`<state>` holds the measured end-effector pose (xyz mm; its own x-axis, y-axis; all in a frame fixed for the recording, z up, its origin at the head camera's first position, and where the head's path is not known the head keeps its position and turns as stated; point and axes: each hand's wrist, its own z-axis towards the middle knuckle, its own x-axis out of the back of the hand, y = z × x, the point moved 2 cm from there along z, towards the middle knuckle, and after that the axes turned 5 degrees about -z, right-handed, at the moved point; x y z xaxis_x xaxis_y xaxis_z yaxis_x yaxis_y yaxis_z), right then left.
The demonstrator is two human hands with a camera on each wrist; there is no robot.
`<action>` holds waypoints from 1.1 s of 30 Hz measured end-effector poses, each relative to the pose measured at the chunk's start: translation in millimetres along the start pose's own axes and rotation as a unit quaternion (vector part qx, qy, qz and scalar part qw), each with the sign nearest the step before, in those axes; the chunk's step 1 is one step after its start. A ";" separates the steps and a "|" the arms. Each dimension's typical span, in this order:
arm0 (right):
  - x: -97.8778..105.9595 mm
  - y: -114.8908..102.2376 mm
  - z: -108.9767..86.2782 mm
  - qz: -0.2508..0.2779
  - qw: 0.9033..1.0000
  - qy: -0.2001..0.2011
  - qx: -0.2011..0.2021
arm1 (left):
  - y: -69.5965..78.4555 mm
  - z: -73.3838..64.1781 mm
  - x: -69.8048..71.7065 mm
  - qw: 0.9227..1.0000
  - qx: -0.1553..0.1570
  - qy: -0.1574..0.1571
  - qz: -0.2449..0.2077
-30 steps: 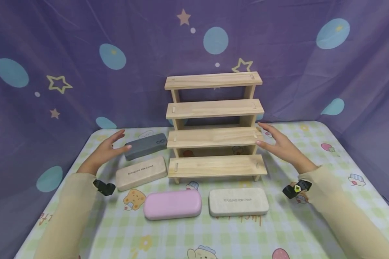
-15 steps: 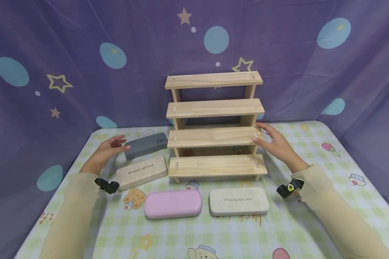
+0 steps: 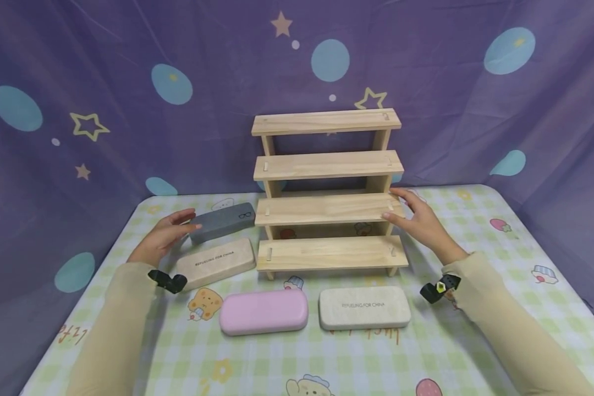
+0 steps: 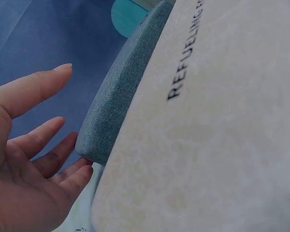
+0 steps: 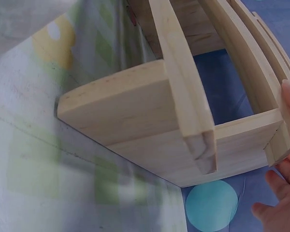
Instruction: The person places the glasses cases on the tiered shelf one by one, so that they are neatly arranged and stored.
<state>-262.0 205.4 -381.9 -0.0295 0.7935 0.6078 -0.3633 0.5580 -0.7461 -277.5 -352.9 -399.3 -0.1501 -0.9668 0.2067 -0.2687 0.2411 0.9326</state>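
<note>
A tiered wooden display stand (image 3: 329, 209) occupies the middle of the table. My right hand (image 3: 421, 223) grips the right end of its second board from the bottom; the thumb lies over the board and the fingers go round the end, as the right wrist view shows. At the left, my left hand (image 3: 163, 236) is at the near end of a grey-blue glasses case (image 3: 223, 222). In the left wrist view its lower fingers (image 4: 77, 179) touch or nearly touch that end, while the thumb stays apart. A beige glasses case (image 3: 215, 264) lies just in front.
A pink glasses case (image 3: 264, 312) and a whitish glasses case (image 3: 364, 308) lie before the stand on the checked tablecloth (image 3: 257, 366). A purple patterned curtain (image 3: 218, 110) hangs close behind the table.
My left hand has moved rightward to the end of the grey-blue case. My right hand has moved left onto the stand's board. The cases and the stand have stayed in place.
</note>
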 end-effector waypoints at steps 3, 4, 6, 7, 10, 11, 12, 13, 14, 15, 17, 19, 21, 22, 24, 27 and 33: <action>0.4 -8.6 -1.8 0.010 1.000 -0.003 -0.003 | -2.1 2.5 0.8 1.000 0.003 -0.002 -0.020; 0.9 -12.6 -2.7 0.012 1.000 -0.005 -0.004 | -2.9 3.8 1.4 1.000 0.004 -0.004 -0.027; 2.3 -21.3 -4.8 0.018 1.000 -0.008 -0.007 | -4.5 5.3 1.8 0.999 0.006 -0.010 -0.038; 2.9 -25.6 -5.9 0.019 1.000 -0.009 -0.009 | -5.5 6.0 2.0 0.999 0.007 -0.012 -0.042; 4.2 -33.0 -8.0 0.017 1.000 -0.012 -0.014 | -8.7 8.5 2.4 0.999 0.010 -0.016 -0.048; 4.5 -34.3 -8.4 0.017 1.000 -0.012 -0.015 | -9.6 9.2 2.2 0.999 0.010 -0.015 -0.048; 4.6 -35.3 -8.7 0.017 1.000 -0.013 -0.016 | -10.6 9.9 2.1 0.999 0.011 -0.014 -0.047; 4.7 -35.7 -8.9 0.018 1.000 -0.013 -0.016 | -11.5 10.7 2.1 0.999 0.012 -0.009 -0.047; 4.6 -35.9 -9.0 0.020 1.000 -0.014 -0.016 | -12.1 11.0 1.8 0.999 0.012 -0.006 -0.041; 4.6 -35.7 -9.1 0.022 1.000 -0.014 -0.016 | -12.5 11.1 1.2 0.999 0.012 -0.005 -0.035; 4.5 -35.0 -9.2 0.027 0.999 -0.013 -0.014 | -12.3 11.1 0.1 1.000 0.010 0.002 -0.019; 4.4 -34.0 -9.2 0.030 0.999 -0.012 -0.013 | -10.9 10.5 -1.7 1.000 0.008 0.005 -0.001; 4.4 -33.1 -9.0 0.031 0.999 -0.011 -0.012 | -9.1 10.1 -3.8 1.000 0.006 0.006 0.018; 4.3 -32.7 -8.9 0.032 0.999 -0.010 -0.012 | -8.6 10.4 -4.7 1.000 0.004 0.007 0.028; 4.0 -32.0 -8.6 0.032 0.999 -0.011 -0.014 | -7.9 10.9 -6.2 0.999 0.004 0.009 0.048; 3.2 -31.5 -8.2 0.034 0.999 -0.012 -0.014 | -8.4 12.1 -7.5 0.997 0.003 0.014 0.077; 2.9 -30.1 -8.3 0.037 0.999 -0.011 -0.016 | -7.6 13.3 -10.6 0.993 -0.012 0.021 0.112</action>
<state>-243.4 192.9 -360.0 -0.0756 0.8276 0.5563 -0.3289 0.5059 -0.7974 -286.6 -343.4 -412.5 -0.1628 -0.8922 0.4213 -0.2114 0.4486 0.8684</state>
